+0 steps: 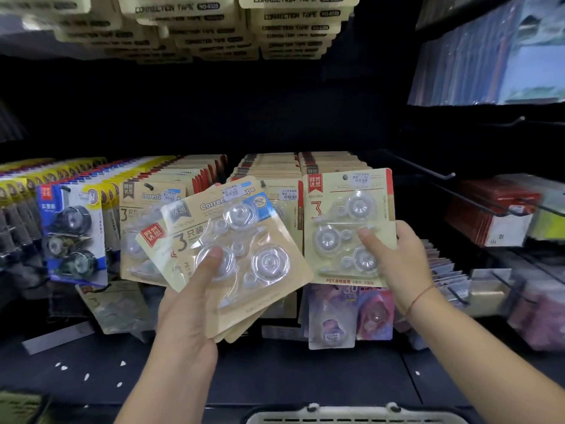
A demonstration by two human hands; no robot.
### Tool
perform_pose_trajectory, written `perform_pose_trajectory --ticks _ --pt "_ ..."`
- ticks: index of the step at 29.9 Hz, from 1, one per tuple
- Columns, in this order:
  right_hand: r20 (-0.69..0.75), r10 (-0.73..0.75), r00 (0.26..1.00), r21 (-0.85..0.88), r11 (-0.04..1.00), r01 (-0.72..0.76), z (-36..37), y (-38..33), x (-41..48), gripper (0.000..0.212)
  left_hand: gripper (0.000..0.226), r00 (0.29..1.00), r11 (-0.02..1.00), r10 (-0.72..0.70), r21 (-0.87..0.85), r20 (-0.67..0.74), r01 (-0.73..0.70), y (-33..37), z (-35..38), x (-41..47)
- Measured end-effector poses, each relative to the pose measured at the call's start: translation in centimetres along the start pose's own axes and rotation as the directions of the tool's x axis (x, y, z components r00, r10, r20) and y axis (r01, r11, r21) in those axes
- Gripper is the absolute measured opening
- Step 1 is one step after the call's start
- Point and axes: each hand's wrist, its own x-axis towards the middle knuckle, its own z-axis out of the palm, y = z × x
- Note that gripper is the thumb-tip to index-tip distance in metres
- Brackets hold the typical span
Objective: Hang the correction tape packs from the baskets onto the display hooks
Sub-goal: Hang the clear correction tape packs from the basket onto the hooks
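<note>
Left hand grips a fanned stack of packs, thumb across the top blister. Right hand pinches one pack by its right edge, upright against the front of the right row.

To do: keep it square, line its top hole with the hook tip, push straight back.

Cannot tell whether the hole sits on the hook, since the pack hides the hook. Basket is cut off at the bottom edge.

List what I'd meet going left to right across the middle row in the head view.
Blue pack → stack of tan packs gripped by the left hand → single tan pack held by the right hand → red packs.
</note>
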Motion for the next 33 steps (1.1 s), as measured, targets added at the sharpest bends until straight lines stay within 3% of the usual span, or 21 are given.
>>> perform_pose_trajectory --ticks 7,15,20,23,24,26,28,30,33 --pt "-0.084 0.048 0.995 0.022 0.999 -0.046 1.0 1.4 0.1 0.017 0.053 1.0 1.0 -0.016 -0.004 0.001 0.016 0.1 0.0 -0.1" --pt "-0.096 0.103 0.99 -0.331 0.935 -0.129 1.6 2.3 6.1 0.04 0.06 0.999 0.999 -0.036 0.037 -0.016 0.037 -0.5 0.2 -0.1" --pt "-0.045 0.275 0.96 -0.505 0.823 -0.259 1.9 2.6 8.3 0.058 0.067 0.999 0.998 -0.022 0.055 -0.037 0.024 -0.9 0.4 -0.2" --pt "-0.154 0.15 0.977 -0.507 0.837 -0.208 1.7 1.3 6.9 0.053 0.068 1.0 0.996 -0.014 0.088 -0.013 0.015 -1.2 0.6 -0.3" --pt "-0.117 0.078 0.99 -0.442 0.889 -0.122 1.8 0.5 5.9 0.044 0.069 1.0 0.995 -0.008 0.101 0.004 0.007 -1.2 0.7 -0.3" --pt "0.089 0.034 0.995 -0.267 0.964 -0.009 2.2 -0.8 2.9 0.034 0.067 1.0 0.992 0.012 0.123 0.027 -0.015 -1.5 0.8 -0.3" --pt "0.33 0.07 0.941 -0.112 0.993 -0.034 3.0 -2.5 -0.9 0.046 0.062 0.998 0.988 0.032 0.152 0.05 -0.04 -1.8 1.0 -0.3" --pt "0.456 0.094 0.885 -0.042 0.996 -0.084 3.7 -3.8 -3.9 0.055 0.064 0.996 0.98 0.043 0.193 0.072 -0.056 -2.2 1.3 -0.5" --pt "0.482 0.06 0.874 0.05 0.994 -0.096 4.5 -4.3 -5.9 0.014 0.071 0.994 0.97 0.066 0.23 0.088 -0.085 -2.6 1.5 -0.7"
